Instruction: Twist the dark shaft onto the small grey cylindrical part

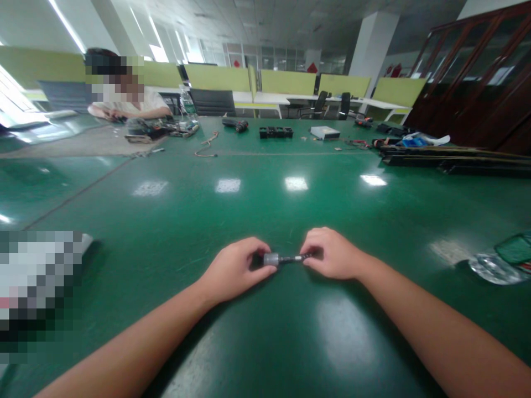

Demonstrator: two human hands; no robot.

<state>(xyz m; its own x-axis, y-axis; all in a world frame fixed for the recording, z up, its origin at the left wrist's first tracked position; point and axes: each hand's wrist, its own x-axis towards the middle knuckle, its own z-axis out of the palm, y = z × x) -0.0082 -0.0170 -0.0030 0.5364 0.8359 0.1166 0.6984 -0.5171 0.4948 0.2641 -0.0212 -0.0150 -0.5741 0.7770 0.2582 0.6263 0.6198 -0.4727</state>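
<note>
Worktop [257, 215]: one, green.
Forearms [136, 337]: two, angled forward and inward over the worktop.
Left hand [232, 270]: one, fingers curled; a grey cylinder [271, 259] is gripped by thumb and fingers.
Right hand [336, 254]: one, fingers curled; the right end of a dark rod [289, 260] is pinched.
Dark rod: one, held roughly level between the hands.
Grey cylinder: one, at the rod's left end.

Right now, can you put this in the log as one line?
left grip: grey cylinder | right grip: thin dark stem | alignment: end to end | beneath: green tabletop
</note>
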